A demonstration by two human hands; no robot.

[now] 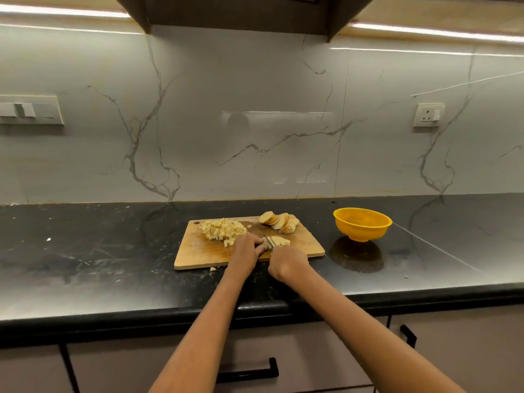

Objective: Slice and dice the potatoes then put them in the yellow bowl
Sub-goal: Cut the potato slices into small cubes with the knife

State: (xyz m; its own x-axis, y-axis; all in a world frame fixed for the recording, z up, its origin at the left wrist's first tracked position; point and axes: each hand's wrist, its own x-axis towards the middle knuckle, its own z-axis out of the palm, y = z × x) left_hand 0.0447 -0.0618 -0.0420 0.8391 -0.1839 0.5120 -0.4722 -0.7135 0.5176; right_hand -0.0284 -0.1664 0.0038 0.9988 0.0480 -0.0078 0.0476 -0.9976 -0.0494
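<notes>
A wooden cutting board (204, 255) lies on the black counter. A heap of diced potato (222, 228) covers its back left. Potato slices (279, 220) lean together at its back right. A few stacked slices (280, 240) lie near the board's middle. My left hand (246, 252) rests on the board with its fingers pressed against them. My right hand (286, 262) is closed around a knife (268, 241), whose blade sits between my fingers and those slices. The yellow bowl (362, 224) stands to the right of the board and looks empty.
One potato bit (212, 269) lies on the counter just in front of the board. The marble backsplash carries a switch panel (29, 109) at left and a socket (428, 114) at right. Drawers with black handles (249, 373) sit below the counter edge.
</notes>
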